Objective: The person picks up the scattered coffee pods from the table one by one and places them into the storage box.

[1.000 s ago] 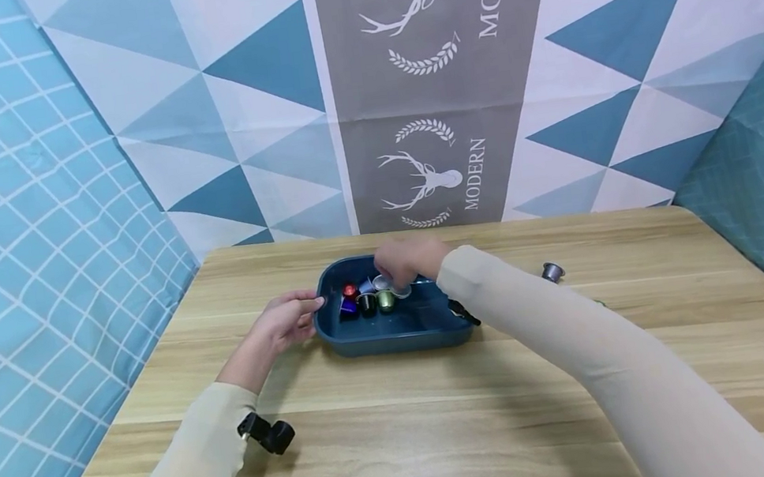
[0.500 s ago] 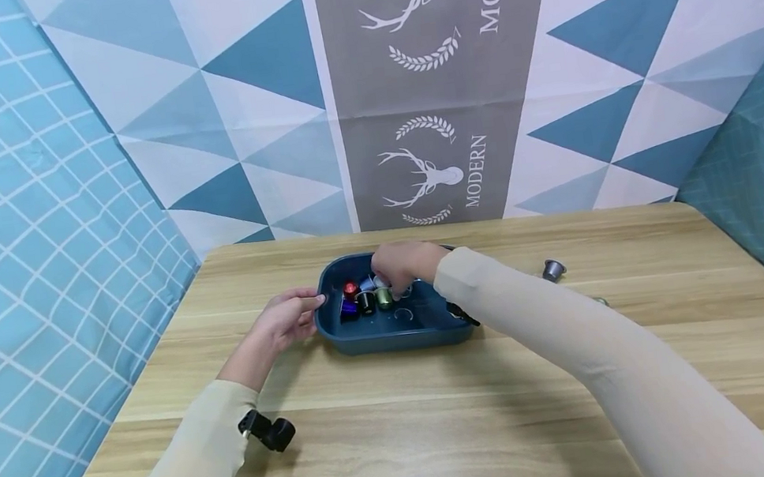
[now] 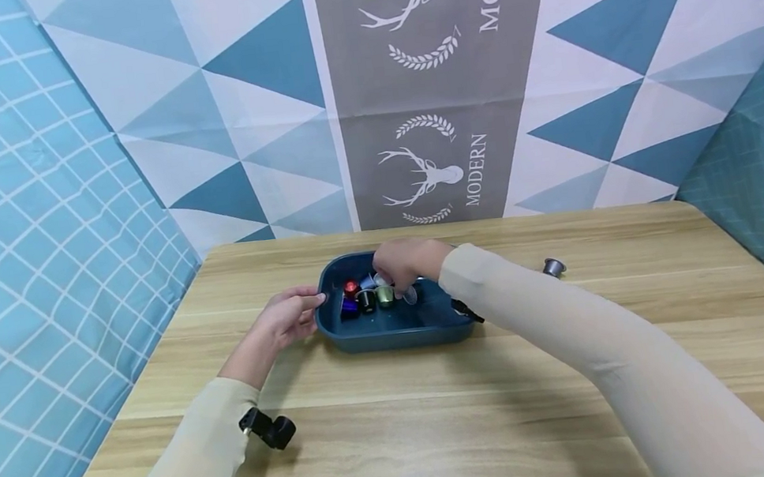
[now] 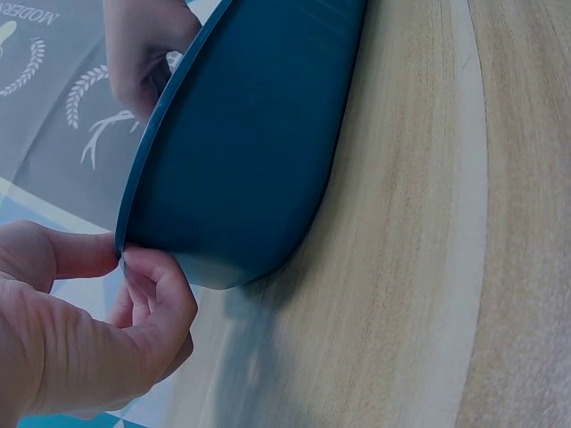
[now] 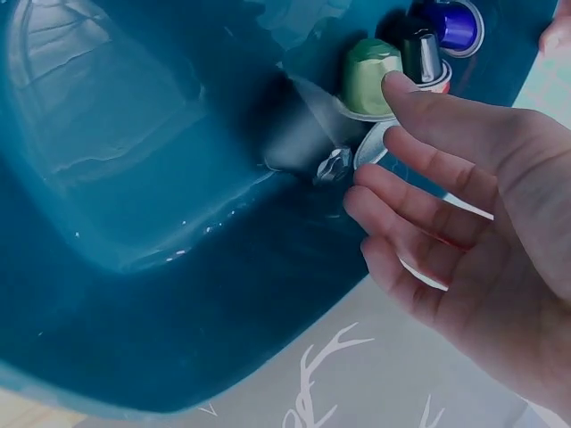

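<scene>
My left hand (image 3: 294,316) pinches the left end of the dark blue tray (image 3: 401,339) between thumb and fingers, at the rim. Inside the tray, to the left, lie several coffee capsules: a red one (image 3: 351,287), a purple one (image 5: 455,27), a black one (image 3: 367,301) and a green one (image 5: 370,76). My right hand (image 5: 473,192) reaches into the tray with fingers loosely bent and the thumb apart from them, its thumb tip overlapping the green capsule's edge. Near the fingertips is a blurred dark capsule (image 5: 303,134). A silver capsule lid (image 5: 376,143) shows partly behind the fingers.
A grey capsule (image 3: 553,267) lies on the wooden table (image 3: 393,444), right of the tray beyond my right sleeve (image 3: 534,311). Patterned cloth (image 3: 282,123) stands behind the table's back edge, and blue tiled cloth (image 3: 31,234) along the left side.
A capsule with a pale rim has shifted backward inside the tray, near the right fingers. A small green thing on the table is now hidden behind the right sleeve. The left hand stays put.
</scene>
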A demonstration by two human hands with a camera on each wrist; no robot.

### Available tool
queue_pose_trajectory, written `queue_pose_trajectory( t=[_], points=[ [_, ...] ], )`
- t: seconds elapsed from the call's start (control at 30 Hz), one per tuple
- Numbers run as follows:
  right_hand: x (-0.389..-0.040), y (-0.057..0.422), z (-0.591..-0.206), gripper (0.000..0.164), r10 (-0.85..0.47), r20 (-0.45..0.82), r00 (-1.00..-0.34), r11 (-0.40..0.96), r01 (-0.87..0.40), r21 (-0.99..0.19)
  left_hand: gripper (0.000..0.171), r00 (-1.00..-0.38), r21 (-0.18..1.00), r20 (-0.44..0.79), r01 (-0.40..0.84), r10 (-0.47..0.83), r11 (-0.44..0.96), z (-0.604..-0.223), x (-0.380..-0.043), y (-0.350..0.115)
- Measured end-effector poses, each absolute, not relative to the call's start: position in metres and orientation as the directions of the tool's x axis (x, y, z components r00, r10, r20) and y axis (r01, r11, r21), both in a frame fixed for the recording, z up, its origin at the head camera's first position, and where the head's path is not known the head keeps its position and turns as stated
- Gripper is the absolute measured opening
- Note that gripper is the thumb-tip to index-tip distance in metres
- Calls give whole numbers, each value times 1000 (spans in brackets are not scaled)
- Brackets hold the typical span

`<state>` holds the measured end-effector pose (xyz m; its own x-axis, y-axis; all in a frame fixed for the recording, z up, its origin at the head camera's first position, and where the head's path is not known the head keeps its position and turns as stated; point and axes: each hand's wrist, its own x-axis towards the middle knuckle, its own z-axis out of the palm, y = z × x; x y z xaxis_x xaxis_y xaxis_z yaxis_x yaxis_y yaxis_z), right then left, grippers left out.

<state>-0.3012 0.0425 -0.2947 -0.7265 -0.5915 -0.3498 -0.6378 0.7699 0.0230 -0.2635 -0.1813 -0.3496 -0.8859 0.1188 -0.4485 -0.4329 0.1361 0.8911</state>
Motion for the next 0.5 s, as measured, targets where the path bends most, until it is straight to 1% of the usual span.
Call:
queue_pose_trajectory(
  t=[0.23,0.5],
  points=[
    [-294,54,-287,26,-644,-311,-699,732,-681,18,48,-887,894,-443,-425,133,143,-350,-263,-181],
    [-287,88,-281,23,-711,-201,-674,693,-720,-32,48,-890,895,-441,-425,119,137,-349,-262,-180]
  ],
)
